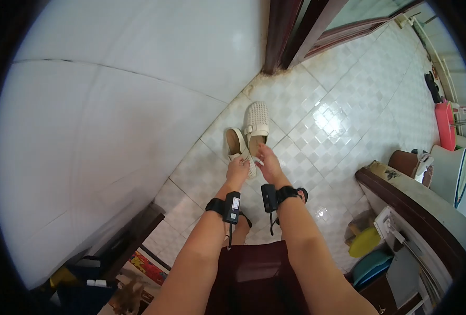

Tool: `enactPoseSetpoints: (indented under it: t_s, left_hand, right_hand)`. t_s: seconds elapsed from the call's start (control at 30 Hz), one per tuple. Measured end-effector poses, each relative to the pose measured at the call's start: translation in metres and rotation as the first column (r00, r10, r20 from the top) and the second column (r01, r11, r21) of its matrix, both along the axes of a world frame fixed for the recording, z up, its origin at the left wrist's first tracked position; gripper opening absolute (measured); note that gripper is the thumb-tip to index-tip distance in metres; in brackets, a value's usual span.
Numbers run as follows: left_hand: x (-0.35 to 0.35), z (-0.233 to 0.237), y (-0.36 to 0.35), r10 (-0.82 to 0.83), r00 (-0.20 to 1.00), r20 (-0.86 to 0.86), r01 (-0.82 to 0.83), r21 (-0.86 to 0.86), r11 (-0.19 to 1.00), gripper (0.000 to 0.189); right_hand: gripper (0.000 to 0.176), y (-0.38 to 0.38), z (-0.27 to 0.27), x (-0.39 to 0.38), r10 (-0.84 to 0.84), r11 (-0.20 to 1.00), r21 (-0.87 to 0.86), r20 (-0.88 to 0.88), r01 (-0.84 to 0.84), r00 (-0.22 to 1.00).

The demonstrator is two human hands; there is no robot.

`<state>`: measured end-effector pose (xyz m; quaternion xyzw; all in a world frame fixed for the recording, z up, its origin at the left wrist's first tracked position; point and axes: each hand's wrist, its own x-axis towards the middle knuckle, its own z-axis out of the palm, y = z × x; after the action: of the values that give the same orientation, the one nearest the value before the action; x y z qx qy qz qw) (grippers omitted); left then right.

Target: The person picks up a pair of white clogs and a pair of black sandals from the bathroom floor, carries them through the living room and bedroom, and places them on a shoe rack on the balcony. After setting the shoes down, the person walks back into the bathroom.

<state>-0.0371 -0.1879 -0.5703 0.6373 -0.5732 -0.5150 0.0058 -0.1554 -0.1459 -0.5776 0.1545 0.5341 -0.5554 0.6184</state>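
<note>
Two cream, perforated slip-on shoes (pixel 257 116) at frame centre, toes opposed; left hand (pixel 237 171) curled at one, grip unclear; right hand (pixel 269 164) loosely open.

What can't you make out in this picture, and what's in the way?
All in the head view:
- Whether the left hand grips the nearer shoe: its own fingers hide the contact.
- Whether the right hand touches the farther shoe: the fingers overlap its heel end.
- Print on the left wrist device's label: too small.
- What the brown, furry-looking thing at lower left is: blurred and dim.
</note>
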Motion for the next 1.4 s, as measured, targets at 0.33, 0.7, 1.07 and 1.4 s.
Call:
enactPoseSetpoints:
  t_s: [0.33, 0.7, 1.07, 1.4]
  left_hand:
    - [0.012, -0.065, -0.021, -0.362, 0.913, 0.186, 0.405, -0.314, 0.859, 0.025]
    - [0.001, -0.054, -0.006, -0.485, 0.832, 0.27, 0.536, -0.168, 0.827, 0.012]
    - [-0.003, -0.076, 0.022, -0.607, 0.708, 0.361, 0.679, -0.112, 0.726, 0.01]
    - [-0.05, -0.058, 0.034, -0.73, 0.657, 0.19, 0.752, -0.105, 0.65, 0.034]
  right_hand:
    - [0.041, -0.042, -0.087, -0.018, -0.225, 0.961, -0.106, 0.224, 0.254, 0.948]
    - [0.034, 0.013, -0.017, -0.069, 0.661, 0.717, 0.631, -0.751, -0.295, -0.001]
    - [0.026, 0.024, -0.026, -0.081, 0.737, 0.035, 0.808, -0.418, -0.588, -0.531]
    - [0.018, 0.071, -0.06, -0.054, 0.568, 0.313, 0.624, -0.727, -0.716, -0.386]
